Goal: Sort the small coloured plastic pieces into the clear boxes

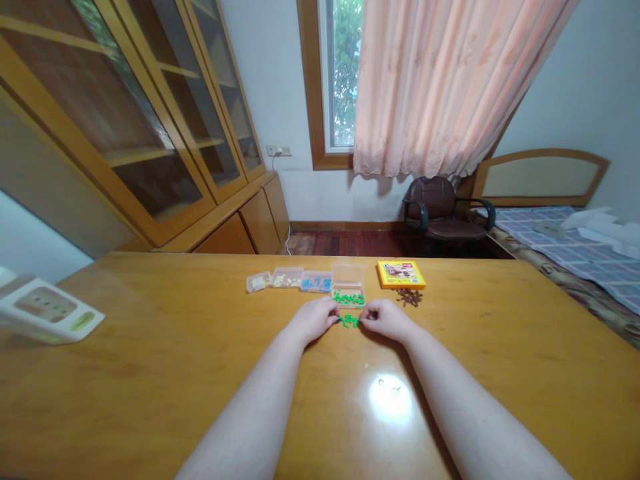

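My left hand (316,319) and my right hand (386,318) meet over the wooden table (150,373), fingers pinched on a small cluster of green plastic pieces (349,321) held between them. Just beyond sits a clear plastic box (349,297) holding more green pieces. To its left lies a row of small clear boxes: one with blue pieces (316,283), one with pale yellow pieces (287,277) and one with whitish pieces (258,283). An empty clear lid or box (349,273) stands behind the green one.
A yellow packet (401,274) lies to the right, with a heap of small brown pieces (410,297) in front of it. A white carton (45,311) rests at the table's left edge. Beyond are a chair (443,213), a bed (575,253) and glass-fronted cabinets (150,133).
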